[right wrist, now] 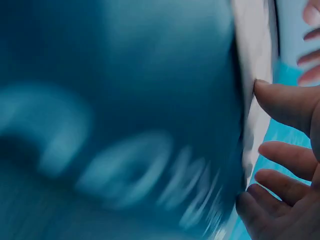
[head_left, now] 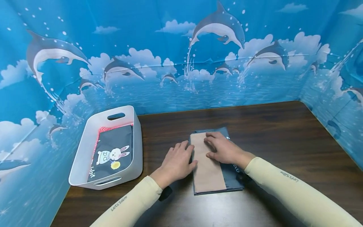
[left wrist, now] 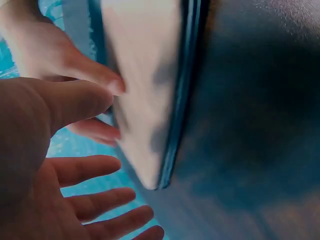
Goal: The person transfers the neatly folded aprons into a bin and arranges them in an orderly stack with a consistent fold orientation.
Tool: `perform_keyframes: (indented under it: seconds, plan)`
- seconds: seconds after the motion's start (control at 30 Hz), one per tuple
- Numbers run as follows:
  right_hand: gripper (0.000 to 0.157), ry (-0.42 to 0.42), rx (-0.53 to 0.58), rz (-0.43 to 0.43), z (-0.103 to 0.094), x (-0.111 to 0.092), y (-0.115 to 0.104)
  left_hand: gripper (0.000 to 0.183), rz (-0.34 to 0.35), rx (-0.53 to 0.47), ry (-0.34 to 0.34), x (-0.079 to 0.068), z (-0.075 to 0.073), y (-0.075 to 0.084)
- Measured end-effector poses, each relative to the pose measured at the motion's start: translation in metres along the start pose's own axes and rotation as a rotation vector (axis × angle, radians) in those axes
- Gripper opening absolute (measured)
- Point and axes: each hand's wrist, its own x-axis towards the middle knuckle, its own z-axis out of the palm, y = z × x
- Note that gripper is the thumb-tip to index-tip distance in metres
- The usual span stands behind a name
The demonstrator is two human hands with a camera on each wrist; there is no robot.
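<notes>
A dark grey folded cloth [head_left: 234, 176] with white lettering lies on the table, a beige panel [head_left: 208, 176] folded over its left part. My right hand [head_left: 225, 148] rests on the beige panel from the right, thumb and fingertips touching it near the fold edge. In the right wrist view, the thumb [right wrist: 280, 102] meets the panel's edge and the other fingers are spread below. Beside the cloth's left edge is my left hand [head_left: 177, 160], fingers spread and loosely extended, holding nothing. The left wrist view shows its palm [left wrist: 30, 200] close to the beige panel.
To the left stands a white plastic basket [head_left: 137, 148] with cut-out handles. Inside it lies a dark folded cloth [head_left: 116, 138] with a rabbit print and a red checked edge. Behind the dark wooden table [head_left: 269, 123] hangs a blue dolphin-print curtain [head_left: 181, 41].
</notes>
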Motion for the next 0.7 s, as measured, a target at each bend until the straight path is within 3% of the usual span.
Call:
perform_keyframes:
  seconds: [0.3,0.7]
  plan:
    - [0.062,0.009,-0.036,0.051,-0.002,-0.014,0.022,0.06,0.019,-0.034,-0.069,0.006,0.022,-0.006]
    - [0.06,0.049,-0.023,0.056,0.002,-0.017,0.027,0.061,0.031,-0.047,-0.07,0.01,0.027,-0.004]
